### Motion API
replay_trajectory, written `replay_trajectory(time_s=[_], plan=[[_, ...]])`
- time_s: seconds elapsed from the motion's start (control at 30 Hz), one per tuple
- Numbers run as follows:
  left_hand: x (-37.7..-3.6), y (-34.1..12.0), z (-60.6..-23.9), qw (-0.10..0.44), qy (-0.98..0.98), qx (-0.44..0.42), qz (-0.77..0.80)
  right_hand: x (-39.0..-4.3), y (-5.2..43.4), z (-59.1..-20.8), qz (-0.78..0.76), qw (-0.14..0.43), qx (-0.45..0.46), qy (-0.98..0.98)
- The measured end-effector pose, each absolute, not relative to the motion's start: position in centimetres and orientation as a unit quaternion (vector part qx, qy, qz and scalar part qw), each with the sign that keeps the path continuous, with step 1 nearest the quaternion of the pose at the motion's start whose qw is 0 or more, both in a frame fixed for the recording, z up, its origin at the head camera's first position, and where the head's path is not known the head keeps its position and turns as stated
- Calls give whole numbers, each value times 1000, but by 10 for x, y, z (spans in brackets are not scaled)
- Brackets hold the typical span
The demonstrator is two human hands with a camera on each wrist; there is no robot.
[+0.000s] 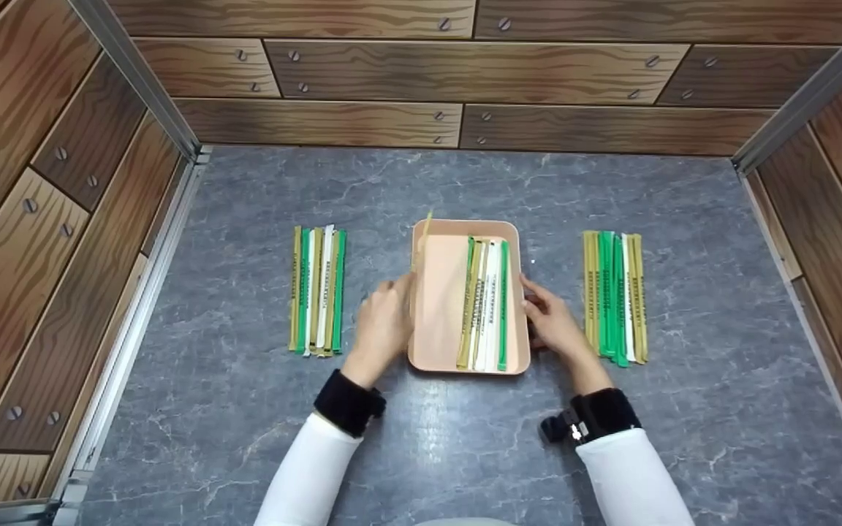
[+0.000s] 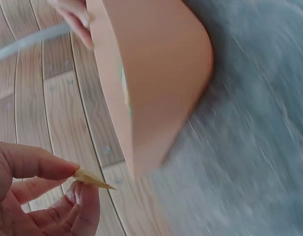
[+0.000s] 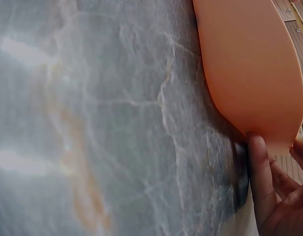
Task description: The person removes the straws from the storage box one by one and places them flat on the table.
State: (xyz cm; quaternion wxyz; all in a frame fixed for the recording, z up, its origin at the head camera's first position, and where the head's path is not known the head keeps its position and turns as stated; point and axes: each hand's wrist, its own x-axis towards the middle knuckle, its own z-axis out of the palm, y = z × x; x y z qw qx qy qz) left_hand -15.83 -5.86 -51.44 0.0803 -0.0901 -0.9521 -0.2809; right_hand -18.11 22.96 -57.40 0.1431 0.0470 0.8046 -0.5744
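On the far left of the grey marbled surface [image 1: 245, 409] lies a neat row of wrapped sticks [image 1: 317, 291], gold, green and white, side by side and pointing away from the person. Just to the right of that row is the left hand [image 1: 381, 325], close against the left wall of a peach-coloured tray [image 1: 439, 307]. Its fingers [image 2: 53, 164] pinch a single gold stick [image 1: 422, 245] between thumb and fingertips; the stick stands tilted along the tray's left rim, its far end poking up past the top corner, and the left wrist view shows its pointed near end sticking out of the pinch. The tray sits in the middle of the surface, and the right part of its floor carries a small batch of sticks [image 1: 485, 303], lying lengthwise and touching one another, while the left part is bare peach. At the tray's right wall is the right hand [image 1: 554, 321], its fingers [image 3: 259, 182] straight and held together, pressed flat against the outside of the wall near the lower corner. Further right, near that hand but apart from the tray, lies a second row of sticks [image 1: 615, 296], mostly green and gold.
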Motion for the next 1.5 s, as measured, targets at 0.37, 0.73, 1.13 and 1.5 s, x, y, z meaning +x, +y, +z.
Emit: replay_trajectory(time_s=[0.37, 0.73, 1.13, 1.5], plan=[[-162, -107, -525, 64, -952, 9, -301, -178, 231, -575, -569, 152, 53, 806], [-166, -153, -536, 52, -956, 86, -275, -179, 230, -577, -569, 135, 33, 811], [-174, -186, -550, 12, -948, 142, -285, -180, 230, -576, -569, 144, 43, 809], [-175, -195, -553, 1, -939, 165, -301, -181, 229, -573, -568, 153, 50, 807]])
